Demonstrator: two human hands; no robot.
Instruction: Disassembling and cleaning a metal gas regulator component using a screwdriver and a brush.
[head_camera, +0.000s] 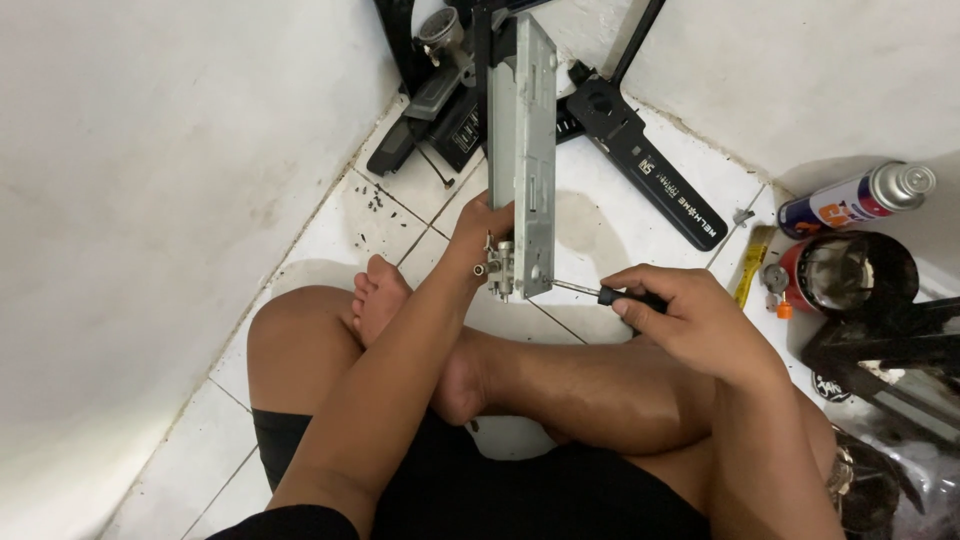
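We find the grey metal bracket (521, 150) held upright over the white tiled floor (610, 225), just beyond the person's crossed legs, w/ a small fitting at its lower end. Left hand (482, 225) is wrapped round the bracket's lower edge, steadying it. Right hand (690, 320) is closed round the black handle of a screwdriver (600, 293); its tip meets the bracket's lower right side.

We judge the step as working a screw at that spot. Next move calls for a square tip and a firm left grip.

Screw head not discernible; bracket's top is cut off. A spray can (855, 198) and black parts (640, 160) lie beyond, dark clutter at right unclear.
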